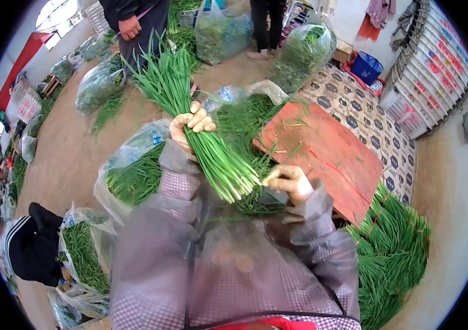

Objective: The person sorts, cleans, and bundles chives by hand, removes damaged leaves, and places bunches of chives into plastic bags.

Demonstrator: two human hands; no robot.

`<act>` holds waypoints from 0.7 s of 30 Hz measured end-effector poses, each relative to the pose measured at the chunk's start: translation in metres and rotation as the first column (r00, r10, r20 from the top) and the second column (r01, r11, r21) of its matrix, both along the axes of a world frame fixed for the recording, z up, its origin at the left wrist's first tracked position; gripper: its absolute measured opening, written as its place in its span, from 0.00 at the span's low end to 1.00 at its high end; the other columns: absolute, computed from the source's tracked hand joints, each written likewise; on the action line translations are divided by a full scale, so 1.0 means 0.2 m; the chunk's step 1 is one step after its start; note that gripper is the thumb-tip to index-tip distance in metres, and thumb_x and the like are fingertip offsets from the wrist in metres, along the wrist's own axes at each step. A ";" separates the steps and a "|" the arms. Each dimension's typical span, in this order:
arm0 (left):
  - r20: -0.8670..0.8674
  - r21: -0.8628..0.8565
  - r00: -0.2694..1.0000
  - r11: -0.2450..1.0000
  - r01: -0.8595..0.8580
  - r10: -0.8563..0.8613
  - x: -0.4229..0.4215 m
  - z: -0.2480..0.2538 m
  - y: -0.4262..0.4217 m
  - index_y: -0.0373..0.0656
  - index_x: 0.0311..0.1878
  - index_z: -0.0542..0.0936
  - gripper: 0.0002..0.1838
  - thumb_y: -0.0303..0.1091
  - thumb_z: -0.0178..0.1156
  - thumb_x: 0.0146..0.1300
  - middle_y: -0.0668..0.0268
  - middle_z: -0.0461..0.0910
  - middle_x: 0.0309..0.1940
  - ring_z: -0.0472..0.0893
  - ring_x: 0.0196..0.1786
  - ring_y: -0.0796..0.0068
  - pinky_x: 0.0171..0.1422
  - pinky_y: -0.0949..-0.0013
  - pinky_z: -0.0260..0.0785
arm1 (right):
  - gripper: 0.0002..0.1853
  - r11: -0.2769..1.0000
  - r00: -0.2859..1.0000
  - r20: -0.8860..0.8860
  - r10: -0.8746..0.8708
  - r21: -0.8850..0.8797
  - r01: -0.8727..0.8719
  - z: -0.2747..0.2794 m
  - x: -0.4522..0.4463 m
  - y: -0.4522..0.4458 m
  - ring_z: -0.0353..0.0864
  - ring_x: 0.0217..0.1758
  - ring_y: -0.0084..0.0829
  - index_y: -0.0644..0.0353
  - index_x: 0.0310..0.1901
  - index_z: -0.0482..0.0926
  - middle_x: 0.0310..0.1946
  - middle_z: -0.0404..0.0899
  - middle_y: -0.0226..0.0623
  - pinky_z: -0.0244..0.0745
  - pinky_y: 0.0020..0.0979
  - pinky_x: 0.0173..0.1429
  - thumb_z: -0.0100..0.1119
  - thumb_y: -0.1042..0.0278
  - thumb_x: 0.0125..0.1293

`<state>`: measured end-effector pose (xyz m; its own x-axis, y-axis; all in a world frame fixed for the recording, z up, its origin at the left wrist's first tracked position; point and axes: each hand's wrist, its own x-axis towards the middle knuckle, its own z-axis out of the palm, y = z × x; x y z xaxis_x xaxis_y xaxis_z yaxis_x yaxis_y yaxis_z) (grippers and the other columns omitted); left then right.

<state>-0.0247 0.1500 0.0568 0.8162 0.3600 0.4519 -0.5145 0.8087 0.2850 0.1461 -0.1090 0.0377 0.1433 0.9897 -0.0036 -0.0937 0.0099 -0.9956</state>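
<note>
My left hand (192,122), in a pale, dirt-stained glove, is wrapped round a thick bunch of garlic chives (212,151). The green leaves fan out toward the upper left, and the pale cut ends point down to the right. At those ends, my right hand (290,184) has thumb and fingers pinched together; what lies between them, if anything, is too small to make out. Below the bunch, an open plastic bag (269,91) of loose chives lies in front of me. Another open bag (114,165) of greens stands to the left.
A reddish board (322,157) with scraps and a red strand lies right. Beyond its near corner are tied chive bundles (390,247). White crates (432,66) stack by the wall near a blue basket (367,67). Two people stand ahead; another person (30,245) bends at left among bags.
</note>
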 end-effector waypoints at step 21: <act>-0.423 -0.004 0.879 0.970 0.243 -0.222 0.14 -0.10 -0.44 0.42 0.38 0.72 0.10 0.30 0.58 0.52 0.71 0.67 0.18 0.69 0.23 0.75 0.39 0.67 0.65 | 0.09 0.815 0.871 -0.205 -0.447 0.308 0.491 0.35 0.27 0.50 0.74 0.26 0.21 0.64 0.39 0.81 0.24 0.80 0.25 0.72 0.27 0.34 0.52 0.70 0.66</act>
